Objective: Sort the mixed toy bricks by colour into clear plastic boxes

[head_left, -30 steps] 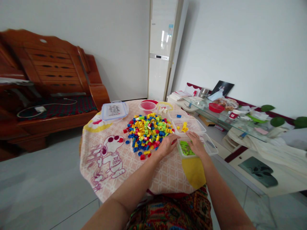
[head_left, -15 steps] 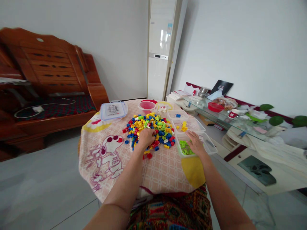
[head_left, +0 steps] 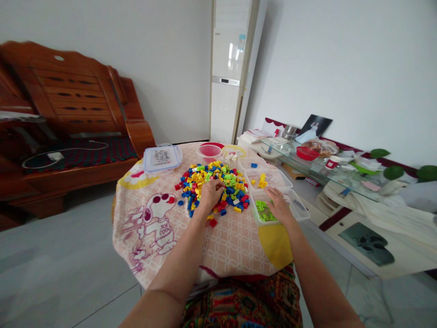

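A pile of small coloured bricks (head_left: pixel 232 182), red, blue, yellow and green, lies in the middle of a round table under a cartoon-dog cloth (head_left: pixel 153 218). My left hand (head_left: pixel 210 192) rests on the pile with fingers curled down among the bricks; what they hold is hidden. My right hand (head_left: pixel 279 206) lies flat, fingers stretched, over a clear box of green bricks (head_left: pixel 261 212) at the table's right edge. Behind it stand a clear box with yellow bricks (head_left: pixel 262 180) and one with a blue brick (head_left: pixel 253 164).
A lidded clear box (head_left: pixel 162 158), a red tub (head_left: pixel 209 152) and a yellow-rimmed tub (head_left: pixel 234 152) stand at the table's far side. A wooden bench (head_left: pixel 71 118) is at left, a cluttered glass shelf (head_left: pixel 317 159) at right, a tall white unit (head_left: pixel 228 73) behind.
My left hand moved from beside the green-brick box leftward onto the brick pile and curled its fingers there. My right hand stayed on the green-brick box.
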`<state>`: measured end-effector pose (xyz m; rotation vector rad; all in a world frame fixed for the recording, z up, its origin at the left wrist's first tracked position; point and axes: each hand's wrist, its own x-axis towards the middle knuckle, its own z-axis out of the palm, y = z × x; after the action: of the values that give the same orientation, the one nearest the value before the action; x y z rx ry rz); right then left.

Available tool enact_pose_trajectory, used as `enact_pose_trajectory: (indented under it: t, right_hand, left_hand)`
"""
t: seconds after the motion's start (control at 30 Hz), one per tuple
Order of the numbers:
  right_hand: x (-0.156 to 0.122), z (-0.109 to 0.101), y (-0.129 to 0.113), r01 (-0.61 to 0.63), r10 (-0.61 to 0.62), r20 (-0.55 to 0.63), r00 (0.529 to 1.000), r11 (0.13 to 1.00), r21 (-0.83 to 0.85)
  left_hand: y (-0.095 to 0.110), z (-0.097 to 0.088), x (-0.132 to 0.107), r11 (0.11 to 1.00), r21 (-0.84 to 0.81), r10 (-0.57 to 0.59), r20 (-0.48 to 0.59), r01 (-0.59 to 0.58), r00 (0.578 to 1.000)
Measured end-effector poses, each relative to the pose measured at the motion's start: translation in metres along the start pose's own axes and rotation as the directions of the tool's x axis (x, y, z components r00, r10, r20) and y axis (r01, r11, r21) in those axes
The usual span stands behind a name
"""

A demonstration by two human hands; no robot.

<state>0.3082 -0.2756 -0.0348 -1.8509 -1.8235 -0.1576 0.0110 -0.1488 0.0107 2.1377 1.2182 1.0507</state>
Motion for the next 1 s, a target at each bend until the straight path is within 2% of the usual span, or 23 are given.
enact_pose_trajectory:
  t: [0.13, 0.23, 0.3, 0.43, 0.53, 0.6, 0.67, 0.73, 0.87, 1.0]
  right_hand:
    - [0.001, -0.001, -0.001, 0.01, -0.01, 0.01, 1.0, 1.0, -0.013]
    - [0.001, 0.001, 0.001, 0.012, -0.012, 0.009, 1.0, 1.0, -0.019]
    - [0.001, 0.002, 0.003, 0.017, -0.017, 0.009, 1.0, 1.0, -0.023]
    - [0.002, 0.004, 0.007, 0.04, -0.04, 0.003, 0.999, 0.999, -0.03]
    - [0.002, 0.004, 0.009, 0.048, -0.048, -0.003, 0.999, 0.998, -0.037]
    - [0.001, 0.005, 0.008, 0.051, -0.051, -0.007, 0.999, 0.998, -0.036]
    - [0.001, 0.005, 0.008, 0.058, -0.058, -0.008, 0.998, 0.998, -0.03]
    - [0.001, 0.004, 0.007, 0.058, -0.058, -0.012, 0.998, 0.998, -0.028]
    - [0.001, 0.004, 0.005, 0.049, -0.05, -0.018, 0.999, 0.998, -0.037]
    - [0.001, 0.005, 0.006, 0.062, -0.063, -0.013, 0.998, 0.997, -0.043]
  left_hand:
    - [0.007, 0.015, -0.005, 0.977, -0.157, 0.143, -0.013, -0.143, 0.99]
    - [0.018, 0.032, -0.012, 0.929, -0.258, 0.277, 0.008, -0.265, 0.961]
    - [0.028, 0.043, -0.019, 0.882, -0.32, 0.374, 0.025, -0.347, 0.927]
    - [0.043, 0.06, -0.034, 0.781, -0.402, 0.547, 0.071, -0.477, 0.834]
    - [0.048, 0.067, -0.041, 0.741, -0.424, 0.617, 0.126, -0.52, 0.777]
    - [0.047, 0.069, -0.042, 0.734, -0.416, 0.633, 0.137, -0.536, 0.762]
    - [0.045, 0.069, -0.041, 0.738, -0.4, 0.632, 0.127, -0.544, 0.764]
    - [0.041, 0.067, -0.038, 0.756, -0.373, 0.611, 0.108, -0.538, 0.784]
    - [0.032, 0.058, -0.028, 0.858, -0.244, 0.478, 0.059, -0.452, 0.876]
    - [0.015, 0.038, -0.014, 0.971, -0.013, 0.239, -0.058, -0.24, 0.969]
